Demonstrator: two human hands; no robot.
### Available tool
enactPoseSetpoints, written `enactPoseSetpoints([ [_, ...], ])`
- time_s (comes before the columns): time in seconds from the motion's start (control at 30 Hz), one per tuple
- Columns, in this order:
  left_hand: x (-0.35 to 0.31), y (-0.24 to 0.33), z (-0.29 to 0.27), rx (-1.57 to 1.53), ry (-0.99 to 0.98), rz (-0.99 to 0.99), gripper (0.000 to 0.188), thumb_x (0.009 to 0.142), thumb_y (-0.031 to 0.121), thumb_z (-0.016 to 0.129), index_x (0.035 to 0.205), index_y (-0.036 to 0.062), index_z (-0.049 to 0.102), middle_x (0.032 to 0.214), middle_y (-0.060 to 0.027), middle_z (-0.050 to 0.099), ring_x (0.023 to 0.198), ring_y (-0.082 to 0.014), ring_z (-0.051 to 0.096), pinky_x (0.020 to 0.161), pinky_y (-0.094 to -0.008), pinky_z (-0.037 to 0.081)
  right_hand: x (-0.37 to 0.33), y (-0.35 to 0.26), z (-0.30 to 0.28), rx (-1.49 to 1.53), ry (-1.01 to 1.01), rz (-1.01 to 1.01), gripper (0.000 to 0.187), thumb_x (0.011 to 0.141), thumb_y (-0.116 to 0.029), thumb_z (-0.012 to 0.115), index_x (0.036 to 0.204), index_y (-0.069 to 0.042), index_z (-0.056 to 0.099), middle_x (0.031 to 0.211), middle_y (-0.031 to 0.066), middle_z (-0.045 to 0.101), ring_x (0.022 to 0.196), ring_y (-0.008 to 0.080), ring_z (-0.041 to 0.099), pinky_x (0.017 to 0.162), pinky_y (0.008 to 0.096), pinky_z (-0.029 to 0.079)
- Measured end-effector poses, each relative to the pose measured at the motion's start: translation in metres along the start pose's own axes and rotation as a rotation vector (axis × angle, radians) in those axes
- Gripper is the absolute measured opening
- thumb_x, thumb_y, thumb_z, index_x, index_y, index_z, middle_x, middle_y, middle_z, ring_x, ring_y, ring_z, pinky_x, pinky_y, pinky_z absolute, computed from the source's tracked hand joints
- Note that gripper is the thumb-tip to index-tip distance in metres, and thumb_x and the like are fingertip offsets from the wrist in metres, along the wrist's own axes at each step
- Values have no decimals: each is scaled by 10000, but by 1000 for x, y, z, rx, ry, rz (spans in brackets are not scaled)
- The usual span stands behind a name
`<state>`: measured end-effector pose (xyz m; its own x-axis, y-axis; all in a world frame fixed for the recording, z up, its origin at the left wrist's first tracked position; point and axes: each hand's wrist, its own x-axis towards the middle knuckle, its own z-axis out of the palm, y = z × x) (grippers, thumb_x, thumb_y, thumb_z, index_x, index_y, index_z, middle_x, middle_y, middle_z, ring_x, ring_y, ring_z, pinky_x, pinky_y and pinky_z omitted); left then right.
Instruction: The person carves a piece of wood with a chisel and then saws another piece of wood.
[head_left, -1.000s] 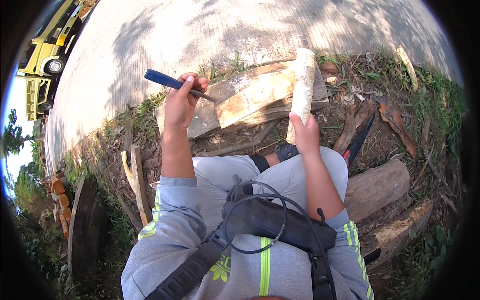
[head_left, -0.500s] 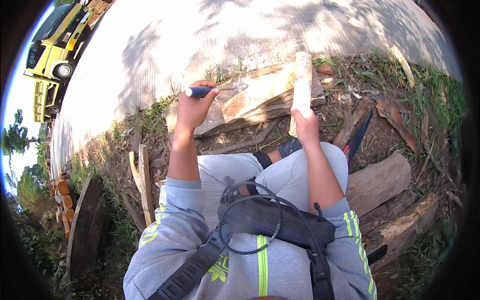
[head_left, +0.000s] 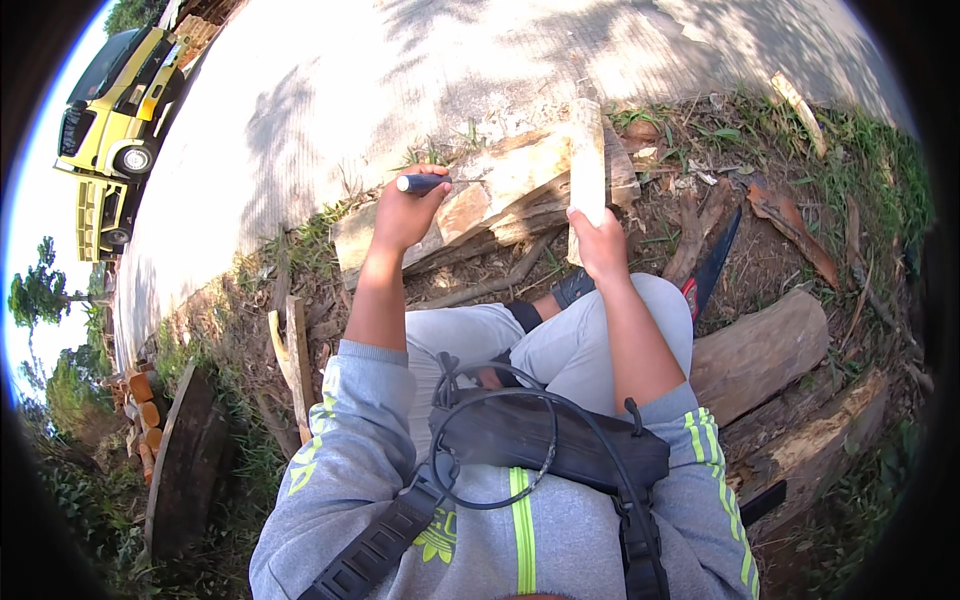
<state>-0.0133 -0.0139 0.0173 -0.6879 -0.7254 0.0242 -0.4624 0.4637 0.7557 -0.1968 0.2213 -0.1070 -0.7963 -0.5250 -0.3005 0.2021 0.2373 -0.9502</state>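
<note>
My left hand (head_left: 404,218) is closed around the dark blue handle of a slim hand tool (head_left: 421,184). A thin shaft points right from it, over a split timber block (head_left: 505,185); its tip is too small to make out, so the tool's exact kind is unclear. In my right hand (head_left: 602,245) is a pale wooden stick (head_left: 587,165), gripped near its lower end. The stick stands lengthwise away from me, across the right part of the block. Whether it touches the block I cannot tell.
A saw-like blade (head_left: 717,265) with a red part lies right of my knee. Logs (head_left: 765,355) and bark pieces (head_left: 793,232) are on the right. Upright wood pieces (head_left: 293,370) stand at left. Beyond the block runs a sunlit road (head_left: 350,90) with a yellow truck (head_left: 120,110).
My left hand has shifted right with the blue-handled tool. The right hand and the wooden stick have moved slightly left, so the two hands are closer together.
</note>
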Motion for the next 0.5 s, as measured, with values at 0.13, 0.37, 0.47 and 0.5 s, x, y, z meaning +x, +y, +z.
enactPoseSetpoints([
  [0.13,13,-13,-8,-51,-78,-20,192,920,85,778,1110,70,804,991,0,777,879,-87,672,796,-265,537,8,13,1,31,-36,-39,490,971,-369,775,1199,62,729,1110,210,792,1056,320,765,934,416,563],
  [0.37,8,-2,-12,-240,-181,-65,223,905,13,713,1100,62,809,1068,-25,778,930,-94,666,839,-265,527,4,9,-1,42,-47,-19,477,973,-360,771,1206,55,738,1113,205,799,1050,320,769,930,413,565],
  [0.47,9,4,-11,-240,-194,-89,235,900,6,706,1103,64,810,1092,-31,783,959,-105,676,864,-275,534,6,13,-1,56,-46,-21,465,974,-350,772,1203,54,741,1111,199,801,1044,310,770,928,410,565],
  [0.5,11,3,-12,-232,-195,-106,239,898,4,704,1103,64,811,1096,-31,784,967,-108,678,870,-278,536,6,13,-1,63,-46,-26,462,974,-348,772,1201,53,742,1111,199,802,1041,307,770,926,409,565],
])
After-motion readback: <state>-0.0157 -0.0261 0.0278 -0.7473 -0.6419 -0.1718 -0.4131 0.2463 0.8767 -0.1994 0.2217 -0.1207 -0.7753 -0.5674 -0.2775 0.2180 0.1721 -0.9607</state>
